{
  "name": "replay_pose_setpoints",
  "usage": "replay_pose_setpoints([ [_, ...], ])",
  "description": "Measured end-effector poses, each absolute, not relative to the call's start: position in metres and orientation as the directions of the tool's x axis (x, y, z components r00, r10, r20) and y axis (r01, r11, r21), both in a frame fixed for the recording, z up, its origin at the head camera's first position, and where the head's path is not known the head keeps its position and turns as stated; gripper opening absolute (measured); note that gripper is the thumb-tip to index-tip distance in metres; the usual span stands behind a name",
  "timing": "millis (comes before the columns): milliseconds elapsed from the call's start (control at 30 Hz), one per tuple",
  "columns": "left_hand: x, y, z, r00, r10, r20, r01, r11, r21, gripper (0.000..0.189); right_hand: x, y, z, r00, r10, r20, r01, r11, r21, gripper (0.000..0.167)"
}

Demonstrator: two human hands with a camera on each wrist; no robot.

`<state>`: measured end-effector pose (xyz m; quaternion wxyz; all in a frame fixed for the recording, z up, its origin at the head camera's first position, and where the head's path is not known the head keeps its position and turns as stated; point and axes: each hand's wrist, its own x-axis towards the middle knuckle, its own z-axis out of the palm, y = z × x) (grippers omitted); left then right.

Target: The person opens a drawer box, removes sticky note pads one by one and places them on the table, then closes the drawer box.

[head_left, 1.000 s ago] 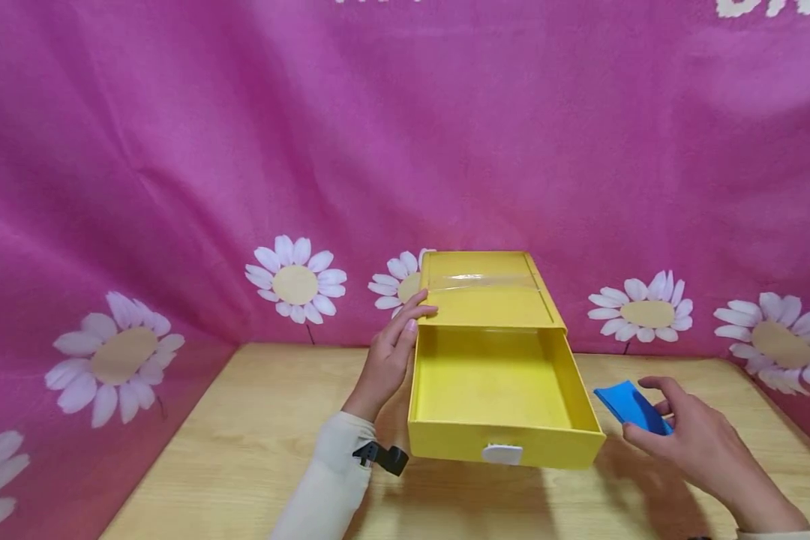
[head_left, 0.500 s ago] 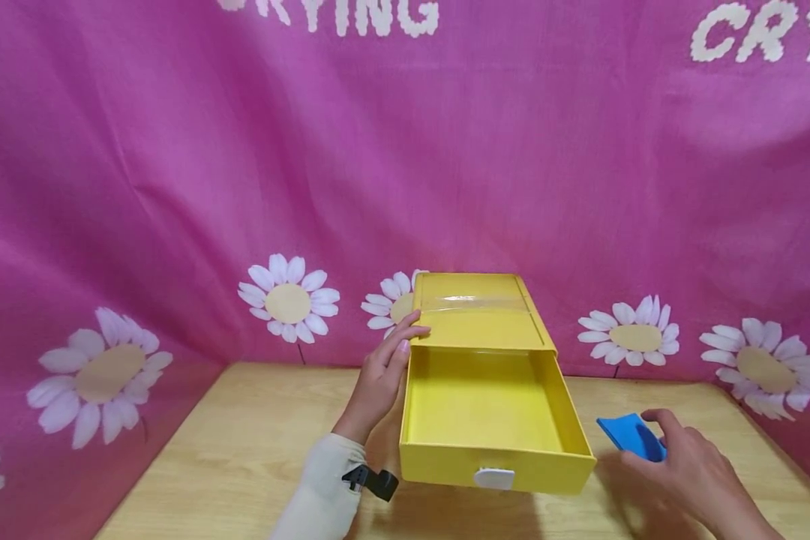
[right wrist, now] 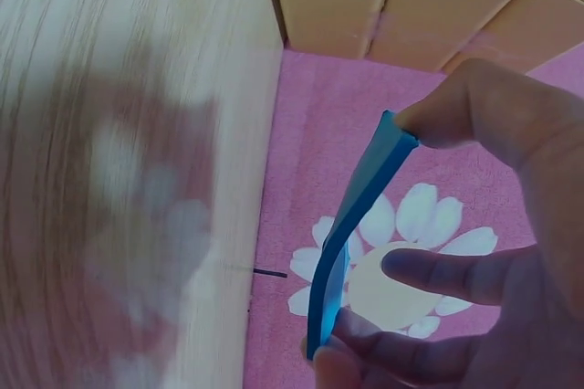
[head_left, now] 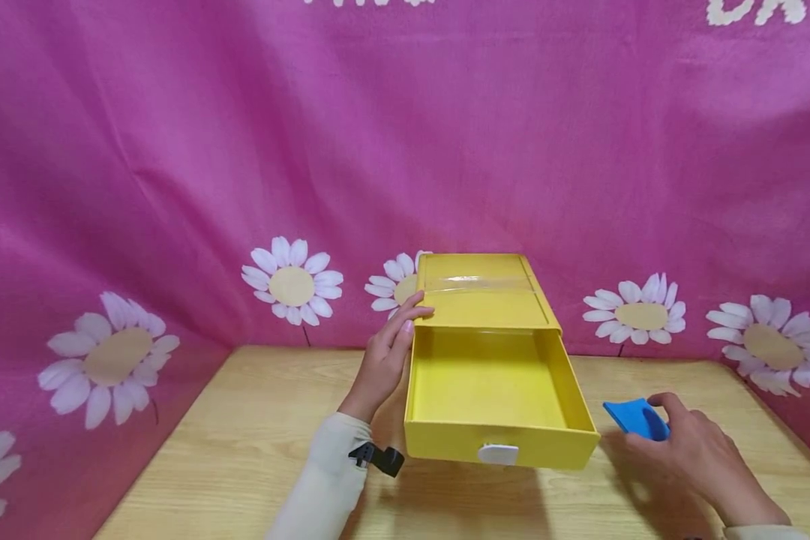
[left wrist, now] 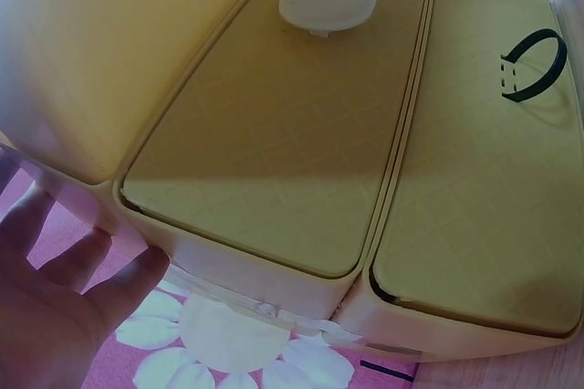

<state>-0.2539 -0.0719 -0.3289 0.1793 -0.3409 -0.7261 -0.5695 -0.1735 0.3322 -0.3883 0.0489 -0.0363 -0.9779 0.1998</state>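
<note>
A yellow drawer unit (head_left: 479, 292) stands on the table with its top drawer (head_left: 502, 446) pulled out; nothing shows inside that drawer. My left hand (head_left: 381, 364) rests against the unit's left side, fingertips over the top edge. In the left wrist view, the fingers of the left hand (left wrist: 64, 289) touch the unit's side (left wrist: 246, 261). To the right of the drawer, above the table, my right hand (head_left: 702, 454) holds a thin, slightly bent blue pad (head_left: 637, 418). The right wrist view shows the blue pad (right wrist: 351, 215) gripped by opposite edges between fingers and thumb.
Lower drawers carry a white tab handle (left wrist: 328, 1) and a black loop handle (left wrist: 538, 65). Clear tape (head_left: 472, 281) crosses the unit's top. Behind the wooden table (head_left: 270, 420) hangs a pink cloth (head_left: 486, 135) with white flowers. A black strap (head_left: 378, 457) sits at the left wrist.
The head view tips up, then back down. The right hand with the blue pad shifts slightly away from the drawer and lower. The left hand and the drawer stay in place.
</note>
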Motion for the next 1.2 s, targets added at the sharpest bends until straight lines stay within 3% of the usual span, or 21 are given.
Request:
replay_pose_setpoints([
  [233,-0.254,-0.072,-0.328,-0.713,0.294,0.637,0.689,0.121,0.715,0.033,-0.176,0.331,-0.388,-0.992,0.123,0.009,0.110,0.911,-0.397,0.086],
  [533,-0.256,-0.070,-0.327,-0.698,0.292,0.654,0.705,0.121,0.699,0.033,-0.176,0.335,-0.392,-0.988,0.106,0.108,0.059,0.928,-0.369,0.076],
  [1200,-0.253,-0.071,-0.328,-0.716,0.291,0.634,0.688,0.142,0.712,0.033,-0.181,0.335,-0.405,-0.993,0.117,-0.022,0.117,0.923,-0.367,0.080],
])
